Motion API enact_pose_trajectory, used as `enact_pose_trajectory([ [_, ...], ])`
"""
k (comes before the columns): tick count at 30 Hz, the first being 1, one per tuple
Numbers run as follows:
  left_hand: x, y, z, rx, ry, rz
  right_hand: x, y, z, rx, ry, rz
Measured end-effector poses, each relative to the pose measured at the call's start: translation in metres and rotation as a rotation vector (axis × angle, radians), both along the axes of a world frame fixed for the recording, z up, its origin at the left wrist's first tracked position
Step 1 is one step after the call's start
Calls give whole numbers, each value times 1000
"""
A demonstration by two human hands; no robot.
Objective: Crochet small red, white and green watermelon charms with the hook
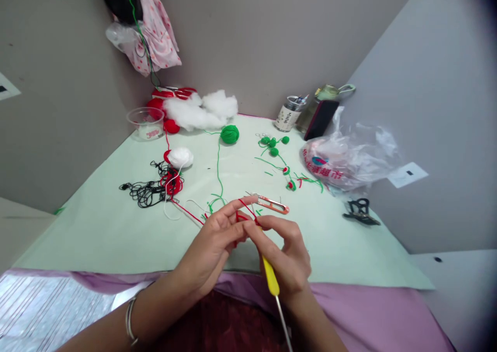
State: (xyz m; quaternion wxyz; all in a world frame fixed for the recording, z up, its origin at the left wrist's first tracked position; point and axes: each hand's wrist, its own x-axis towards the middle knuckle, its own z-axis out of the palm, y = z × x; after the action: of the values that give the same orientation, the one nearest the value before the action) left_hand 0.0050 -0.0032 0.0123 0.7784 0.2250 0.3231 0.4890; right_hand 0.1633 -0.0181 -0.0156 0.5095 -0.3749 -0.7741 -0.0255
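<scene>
My right hand (285,251) is closed round a crochet hook (271,276) with a yellow grip, its metal shaft pointing down toward me. Red yarn (248,207) runs over the raised index finger of my left hand (217,238). That hand pinches a small red piece of yarn work (241,217), mostly hidden by the fingers. Both hands meet at the hook's tip. From the left hand a red strand leads back to a red yarn bundle (173,181). Just beyond the fingers lies an orange-handled thread snipper (274,204).
Tangled black yarn (145,191), a white yarn ball (181,158) and a green yarn ball (230,134) lie beyond my hands. White stuffing (198,111) is at the back. Small green crocheted balls (274,151), a plastic bag (341,158) and a black hair claw (361,212) are to the right.
</scene>
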Motion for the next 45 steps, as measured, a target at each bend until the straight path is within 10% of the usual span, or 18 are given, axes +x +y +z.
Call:
enact_pose_trajectory([
  [8, 1, 3, -2, 16, -13, -30, -1, 12, 5, -375, 670, 241],
  [25, -7, 11, -2, 263, 224, -19, -2, 8, 11, -332, 492, 254],
  [33, 0, 7, -6, 145, 60, -32, -7, 1, -7, 57, 51, -49],
  [45, -3, 6, -1, 119, 69, -43, -2, 13, 6, -457, 822, 276],
])
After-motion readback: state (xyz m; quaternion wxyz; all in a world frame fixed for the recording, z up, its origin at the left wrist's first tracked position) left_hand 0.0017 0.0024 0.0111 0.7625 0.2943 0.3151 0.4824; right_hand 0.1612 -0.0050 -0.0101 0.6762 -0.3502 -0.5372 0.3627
